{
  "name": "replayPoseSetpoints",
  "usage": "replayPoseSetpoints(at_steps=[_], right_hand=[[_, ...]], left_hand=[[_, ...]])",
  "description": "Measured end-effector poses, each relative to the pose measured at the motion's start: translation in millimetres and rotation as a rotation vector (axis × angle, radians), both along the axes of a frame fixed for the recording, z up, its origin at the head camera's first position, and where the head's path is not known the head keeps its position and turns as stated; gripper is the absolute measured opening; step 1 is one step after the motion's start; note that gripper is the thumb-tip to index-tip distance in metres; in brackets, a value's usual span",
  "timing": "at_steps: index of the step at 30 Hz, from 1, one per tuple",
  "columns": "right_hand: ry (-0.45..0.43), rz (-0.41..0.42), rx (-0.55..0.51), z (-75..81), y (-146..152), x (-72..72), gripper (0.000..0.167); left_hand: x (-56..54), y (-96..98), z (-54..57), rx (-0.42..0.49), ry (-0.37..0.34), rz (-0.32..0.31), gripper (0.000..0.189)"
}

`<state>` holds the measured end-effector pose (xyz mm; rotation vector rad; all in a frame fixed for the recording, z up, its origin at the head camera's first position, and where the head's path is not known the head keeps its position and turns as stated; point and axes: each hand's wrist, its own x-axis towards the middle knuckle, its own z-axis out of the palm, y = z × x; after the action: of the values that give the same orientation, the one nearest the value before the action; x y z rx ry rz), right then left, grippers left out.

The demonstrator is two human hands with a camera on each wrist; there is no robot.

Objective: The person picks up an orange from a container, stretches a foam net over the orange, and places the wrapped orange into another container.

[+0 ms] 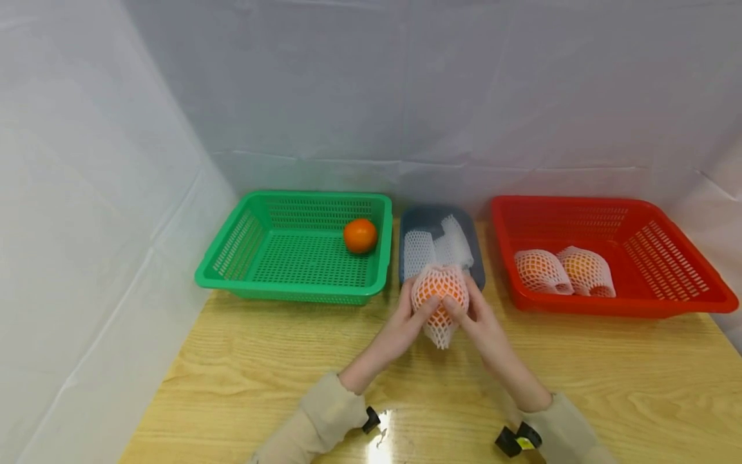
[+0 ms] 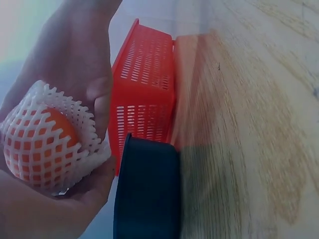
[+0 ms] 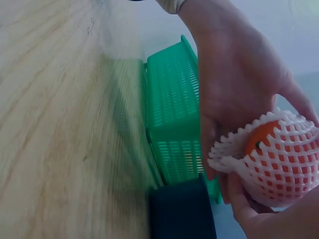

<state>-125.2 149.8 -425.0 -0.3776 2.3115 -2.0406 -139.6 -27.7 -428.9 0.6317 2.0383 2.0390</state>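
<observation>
1. The held fruit (image 2: 64, 124) was bright orange, with a small dark green stem mark.
2. The foam net (image 1: 441, 335) round it was white, patterned in open diamonds that let the orange through.
3. The loose fruit (image 1: 360, 237) was deep orange.
4. The green basket (image 1: 290, 290) had rows of slots patterning its walls and floor.
5. The red basket (image 1: 614, 308) was vivid, its walls likewise slotted.
6. Its two wrapped fruits (image 1: 539, 267) showed yellow-orange through white lattice.
7. The tub (image 1: 425, 221) was dark blue-grey; its spare nets (image 1: 418, 251) were white mesh.
8. The tabletop (image 1: 261, 361) was yellow-tan, streaked with wood grain.
9. The sheeting (image 1: 348, 77) was white to grey.
10. The sleeves (image 1: 321, 419) were beige, the wrist devices (image 1: 509, 441) black.
</observation>
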Motion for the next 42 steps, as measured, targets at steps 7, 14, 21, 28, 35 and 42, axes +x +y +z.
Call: replayPoseSetpoints(at_steps=[7,14,21,28,35,42], right_hand=[[-0.002,0.057,0.112,0.2,-2,1.1,0.083],[-0.007,0.030,0.126,-0.7,-1,0.8,0.078],[-0.006,0.021,0.133,-0.5,0,0.2,0.076],[-0.030,0.022,0.120,1.0,-1,1.2,0.085],[-0.050,0.002,0.118,4.0,-1,2.7,0.089],[-0.004,-0.046,0.130,9.7,4,-1.8,0.086]], left_hand=[[-2.2,0.4,-4.2,-0.001,0.027,0.050,0.059],[-1.3,0.3,-4.8,-0.013,0.034,-0.014,0.061],[-0.2,-0.8,-2.4,-0.057,-0.028,-0.020,0.061],[0.2,0.3,-2.1,-0.072,-0.017,-0.001,0.057],[-1.6,-3.1,5.5,-0.113,0.006,0.003,0.059],[-6.5,-9.2,13.9,-0.162,0.011,-0.011,0.061]])
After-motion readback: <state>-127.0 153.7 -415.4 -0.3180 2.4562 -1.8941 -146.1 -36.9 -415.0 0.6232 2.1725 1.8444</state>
